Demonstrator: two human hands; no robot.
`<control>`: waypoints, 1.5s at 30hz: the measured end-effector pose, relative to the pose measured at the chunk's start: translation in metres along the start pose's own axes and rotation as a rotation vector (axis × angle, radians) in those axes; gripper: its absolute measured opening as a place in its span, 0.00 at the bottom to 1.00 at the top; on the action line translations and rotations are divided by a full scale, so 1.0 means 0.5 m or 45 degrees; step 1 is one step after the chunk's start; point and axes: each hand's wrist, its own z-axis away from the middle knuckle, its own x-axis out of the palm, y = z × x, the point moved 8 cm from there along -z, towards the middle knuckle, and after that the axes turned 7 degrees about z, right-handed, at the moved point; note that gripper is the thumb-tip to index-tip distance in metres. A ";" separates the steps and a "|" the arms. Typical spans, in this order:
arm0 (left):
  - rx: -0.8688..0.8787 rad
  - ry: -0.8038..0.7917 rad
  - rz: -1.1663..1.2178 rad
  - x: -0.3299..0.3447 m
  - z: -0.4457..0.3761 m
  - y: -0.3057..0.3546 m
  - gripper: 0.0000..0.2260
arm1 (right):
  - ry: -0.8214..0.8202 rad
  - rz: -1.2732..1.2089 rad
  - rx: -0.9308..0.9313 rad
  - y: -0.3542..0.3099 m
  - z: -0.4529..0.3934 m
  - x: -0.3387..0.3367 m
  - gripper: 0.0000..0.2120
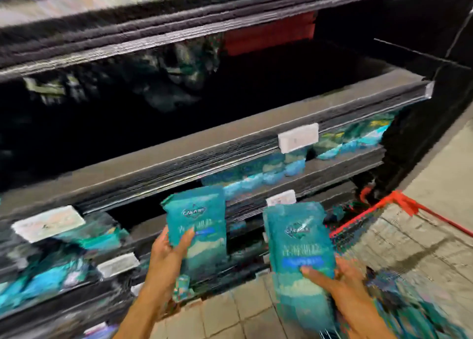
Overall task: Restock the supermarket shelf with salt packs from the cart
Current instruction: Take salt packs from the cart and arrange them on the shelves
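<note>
The frame is blurred by motion. My left hand (169, 246) grips a teal salt pack (199, 226) by its left edge, thumb across the front, and holds it upright in front of the dark shelf (179, 164). My right hand (332, 280) holds a second teal salt pack (299, 249) from below and behind, thumb on its front. Both packs are level with the lower shelf rows. More teal packs (353, 139) lie on the shelf to the right. The cart (399, 200), with a red rim, stands at the right with packs (414, 305) in it.
Dark shelves run across the frame with white price tags (298, 136) on their front edges. Teal packs (51, 274) fill the lower left rows. A wide dark gap sits on the middle shelf. Tiled floor (230, 318) lies below, between my arms.
</note>
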 end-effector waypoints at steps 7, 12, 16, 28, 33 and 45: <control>0.109 0.091 -0.040 -0.071 -0.150 0.017 0.16 | -0.091 0.115 0.044 0.036 -0.030 0.112 0.25; -0.032 0.230 0.049 -0.076 -0.226 -0.017 0.20 | -0.207 0.115 0.041 0.045 -0.036 0.150 0.23; -0.069 0.269 0.094 -0.049 -0.262 -0.037 0.11 | -0.203 0.127 0.027 0.055 -0.049 0.158 0.21; -0.181 0.189 0.148 -0.008 -0.312 -0.078 0.02 | -0.271 0.122 0.080 0.047 -0.113 0.219 0.23; -0.052 0.060 0.151 0.018 -0.308 -0.043 0.04 | -0.285 0.104 0.065 0.038 -0.138 0.245 0.21; 0.314 0.121 -0.136 -0.091 -0.122 -0.005 0.13 | -0.353 0.125 -0.016 0.026 -0.145 0.327 0.17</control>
